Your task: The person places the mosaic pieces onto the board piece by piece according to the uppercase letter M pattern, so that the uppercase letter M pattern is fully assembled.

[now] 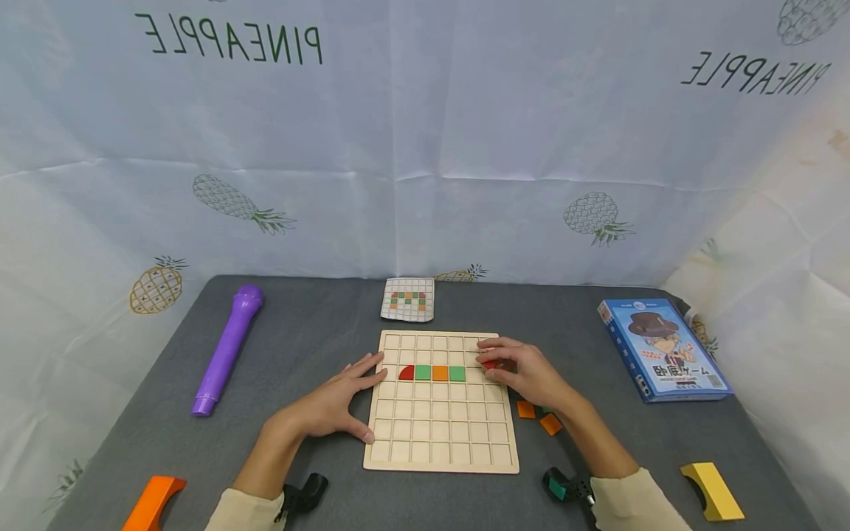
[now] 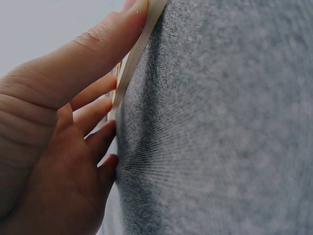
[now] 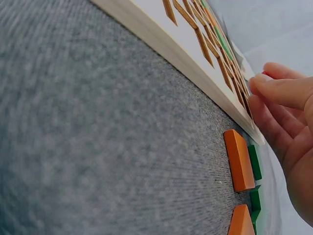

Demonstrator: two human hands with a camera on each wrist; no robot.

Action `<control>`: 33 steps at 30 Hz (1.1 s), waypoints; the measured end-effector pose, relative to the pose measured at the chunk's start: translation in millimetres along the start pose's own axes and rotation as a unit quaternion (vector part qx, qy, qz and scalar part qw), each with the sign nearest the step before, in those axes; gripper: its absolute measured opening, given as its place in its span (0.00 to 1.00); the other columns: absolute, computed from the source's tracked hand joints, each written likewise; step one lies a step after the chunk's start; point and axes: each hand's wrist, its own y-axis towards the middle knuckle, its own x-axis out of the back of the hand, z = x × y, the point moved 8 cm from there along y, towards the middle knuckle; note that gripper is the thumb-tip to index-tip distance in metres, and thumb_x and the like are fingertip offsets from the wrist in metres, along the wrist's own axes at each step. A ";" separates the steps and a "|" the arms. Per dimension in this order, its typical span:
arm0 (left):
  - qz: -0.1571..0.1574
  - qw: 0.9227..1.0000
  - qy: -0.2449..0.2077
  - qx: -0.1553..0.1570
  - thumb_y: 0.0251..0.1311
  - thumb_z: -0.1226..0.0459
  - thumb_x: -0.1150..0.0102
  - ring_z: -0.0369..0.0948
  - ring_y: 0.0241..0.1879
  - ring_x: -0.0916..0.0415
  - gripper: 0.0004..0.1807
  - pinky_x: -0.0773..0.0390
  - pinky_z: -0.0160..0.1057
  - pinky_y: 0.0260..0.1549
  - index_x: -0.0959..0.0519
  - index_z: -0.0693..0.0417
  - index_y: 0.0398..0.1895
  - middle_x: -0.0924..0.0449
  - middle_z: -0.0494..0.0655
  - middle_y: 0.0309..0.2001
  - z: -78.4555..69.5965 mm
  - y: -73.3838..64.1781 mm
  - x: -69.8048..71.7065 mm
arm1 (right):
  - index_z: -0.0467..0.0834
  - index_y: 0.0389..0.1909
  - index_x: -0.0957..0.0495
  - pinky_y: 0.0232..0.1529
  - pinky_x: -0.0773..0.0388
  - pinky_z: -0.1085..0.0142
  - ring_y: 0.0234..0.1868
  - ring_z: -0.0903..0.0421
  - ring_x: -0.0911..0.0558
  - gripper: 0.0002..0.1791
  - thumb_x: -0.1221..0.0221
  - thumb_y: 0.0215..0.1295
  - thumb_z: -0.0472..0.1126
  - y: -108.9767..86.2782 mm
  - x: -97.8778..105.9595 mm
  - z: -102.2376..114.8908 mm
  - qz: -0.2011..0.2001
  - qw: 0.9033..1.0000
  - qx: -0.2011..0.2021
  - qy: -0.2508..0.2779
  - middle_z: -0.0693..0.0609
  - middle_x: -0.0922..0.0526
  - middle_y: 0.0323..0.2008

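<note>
A wooden grid board [image 1: 438,431] lies in the middle of the table. One of its rows holds a red rounded piece [image 1: 406,373], a green square [image 1: 423,372], an orange square [image 1: 440,373] and another green square [image 1: 457,374]. My left hand [image 1: 332,402] is spread along the board's left edge, thumb and fingertips touching it; the left wrist view shows the thumb [image 2: 98,54] on the rim. Over the right end of that row, my right hand [image 1: 531,372] pinches a small red piece [image 1: 490,364], mostly hidden by the fingers.
Right of the board lie orange squares [image 1: 526,409] and green pieces [image 3: 255,161], partly under my right forearm. A pattern card [image 1: 408,301] sits behind the board. Farther out are a purple microphone [image 1: 227,350], a blue game box [image 1: 666,350], an orange arch block [image 1: 154,501] and a yellow one [image 1: 717,493].
</note>
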 end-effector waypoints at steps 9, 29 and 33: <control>0.000 1.000 -0.001 0.004 0.42 0.52 0.18 0.62 0.83 0.63 0.60 0.57 0.72 0.76 0.40 0.60 0.78 0.58 0.54 0.84 -0.8 0.3 0.8 | 0.42 0.55 0.14 0.43 0.17 0.73 0.52 0.52 0.14 0.15 0.35 0.68 0.38 1.5 -2.4 1.0 0.009 1.000 -0.004 0.008 0.45 0.14 0.58; 0.003 1.000 -0.004 0.014 0.41 0.51 0.18 0.61 0.83 0.64 0.61 0.57 0.73 0.75 0.40 0.59 0.79 0.58 0.52 0.85 1.8 1.2 -0.8 | 0.49 0.44 0.11 0.34 0.22 0.72 0.33 0.68 0.23 0.09 0.31 0.63 0.38 3.2 -9.6 1.2 -0.007 1.000 -0.028 -0.011 0.51 0.11 0.47; 0.002 1.000 -0.003 0.007 0.41 0.52 0.18 0.61 0.83 0.63 0.61 0.57 0.73 0.75 0.40 0.59 0.79 0.58 0.52 0.85 0.7 0.9 -0.8 | 0.49 0.41 0.11 0.30 0.24 0.72 0.29 0.68 0.26 0.07 0.29 0.62 0.40 3.1 -10.1 -0.7 -0.010 0.999 -0.033 -0.019 0.52 0.12 0.42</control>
